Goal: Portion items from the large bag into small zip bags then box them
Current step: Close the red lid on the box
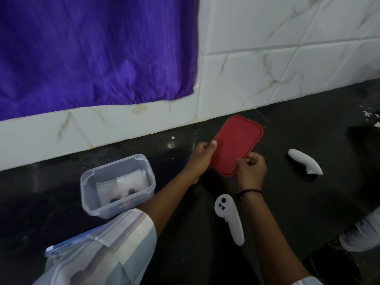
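My fingers grip a red lid from both sides: my left hand curls round its left edge with the thumb laid on top, and my right hand pinches its near corner. The lid is rectangular with rounded corners and sits tilted, low over a dark countertop near a white tiled wall.

To the left, well apart from the lid, stands the clear plastic box, open at the top. Inside it lie small zip bags, at least two side by side, with dark items showing near their lower ends. At the lower left, partly hidden by my striped sleeve, lies part of the large bag with its blue zip strip.

Two white handheld controllers rest on the counter near my right arm. A purple cloth hangs over the wall behind.

I judge the portioning done and the boxing nearly so: this looks like the closing step. The next move calls for carrying the lid left, turning it to match the box's outline, and pressing the rim down evenly all round.
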`<control>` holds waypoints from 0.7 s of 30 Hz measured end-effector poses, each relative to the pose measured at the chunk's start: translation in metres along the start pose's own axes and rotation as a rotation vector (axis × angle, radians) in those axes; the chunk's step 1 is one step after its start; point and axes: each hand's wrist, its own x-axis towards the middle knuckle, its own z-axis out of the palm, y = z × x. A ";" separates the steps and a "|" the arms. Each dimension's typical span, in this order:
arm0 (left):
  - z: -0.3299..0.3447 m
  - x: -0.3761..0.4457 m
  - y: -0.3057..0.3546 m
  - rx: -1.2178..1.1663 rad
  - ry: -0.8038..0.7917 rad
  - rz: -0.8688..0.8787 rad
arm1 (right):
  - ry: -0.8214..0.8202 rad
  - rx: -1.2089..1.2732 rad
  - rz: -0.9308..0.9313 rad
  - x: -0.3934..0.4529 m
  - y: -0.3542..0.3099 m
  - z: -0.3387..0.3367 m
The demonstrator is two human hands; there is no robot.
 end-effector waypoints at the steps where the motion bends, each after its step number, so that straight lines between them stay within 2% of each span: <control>1: -0.008 -0.009 0.008 -0.065 -0.013 0.016 | -0.031 0.027 -0.087 -0.012 -0.013 0.006; 5: -0.058 -0.048 0.028 -0.408 0.004 0.029 | -0.228 -0.059 -0.504 -0.076 -0.050 0.030; 7: -0.094 -0.071 0.026 -0.563 0.107 0.019 | -0.322 -0.179 -0.786 -0.109 -0.053 0.045; 9: -0.121 -0.087 0.022 -0.703 0.213 0.024 | -0.335 -0.322 -1.054 -0.128 -0.045 0.060; 11: -0.153 -0.104 0.008 -0.718 0.351 0.052 | -0.361 -0.369 -1.226 -0.146 -0.035 0.077; 14: -0.194 -0.125 -0.017 -0.724 0.499 0.068 | -0.480 -0.388 -1.385 -0.163 -0.022 0.094; 17: -0.224 -0.137 -0.050 -0.562 0.668 0.031 | -0.604 -0.456 -1.467 -0.168 -0.012 0.105; 21: -0.239 -0.150 -0.083 0.006 0.840 0.053 | -0.766 -0.516 -1.517 -0.172 0.000 0.117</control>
